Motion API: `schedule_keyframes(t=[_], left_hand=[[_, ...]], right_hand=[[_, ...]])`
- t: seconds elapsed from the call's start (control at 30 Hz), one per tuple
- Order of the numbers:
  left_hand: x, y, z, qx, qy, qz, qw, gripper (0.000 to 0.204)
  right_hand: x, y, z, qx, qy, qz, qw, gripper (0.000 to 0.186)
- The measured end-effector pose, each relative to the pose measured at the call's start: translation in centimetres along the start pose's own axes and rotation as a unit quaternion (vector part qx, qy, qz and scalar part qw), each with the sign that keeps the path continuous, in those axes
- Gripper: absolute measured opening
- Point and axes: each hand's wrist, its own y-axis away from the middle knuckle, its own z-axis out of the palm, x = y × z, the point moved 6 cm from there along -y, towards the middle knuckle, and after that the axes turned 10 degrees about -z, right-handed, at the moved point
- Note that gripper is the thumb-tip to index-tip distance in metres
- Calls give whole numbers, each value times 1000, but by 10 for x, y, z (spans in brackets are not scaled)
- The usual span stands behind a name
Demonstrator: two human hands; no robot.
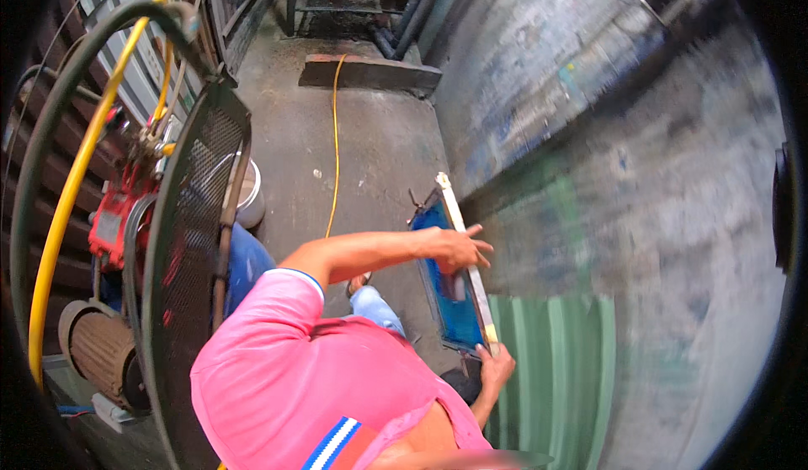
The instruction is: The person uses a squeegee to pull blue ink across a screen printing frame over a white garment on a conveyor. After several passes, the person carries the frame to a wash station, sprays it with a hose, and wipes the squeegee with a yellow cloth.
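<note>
A screen-printing frame [472,289] with pale rails and blue mesh [460,323] stands tilted beside the wall, right of my body. My right hand [497,367] is closed round the corner of its nearer end. Across the upper part of the frame reaches my left hand [457,249], its fingers stretched and apart over the pale rail. Just below this palm, a blurred brownish and whitish patch [454,286] shows against the mesh; I cannot make out what it is. My pink sleeve and shirt fill the lower middle.
At left stand a mesh guard [202,209], a red pump [114,222] and a motor [99,348]. A white bucket [249,196] is behind the guard. A yellow hose [336,133] runs along the floor to a low ledge [370,74]. Green corrugated sheet [551,369] leans against the stained right wall.
</note>
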Motion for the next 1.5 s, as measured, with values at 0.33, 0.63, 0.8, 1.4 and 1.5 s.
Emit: schedule_keyframes(t=[0.33,0.63,0.8,1.4,1.5], left_hand=[[-383,332,-35,413,379,-567,604,33],[-515,479,53,763,486,-426,5,33],[-643,425,38,757,593,-196,-192,59],[-1174,405,114,691,606,-345,-190,54],[-1220,400,126,691,576,-378,-219,50]], right_hand=[[-245,-461,167,-142,157,-138,967,52],[-465,-748,349,-187,-194,-120,956,35],[-607,-819,448,-294,-479,24,827,23],[-789,-983,991,-487,-579,300,581,29],[-782,-1003,1028,-506,-570,299,574,28]])
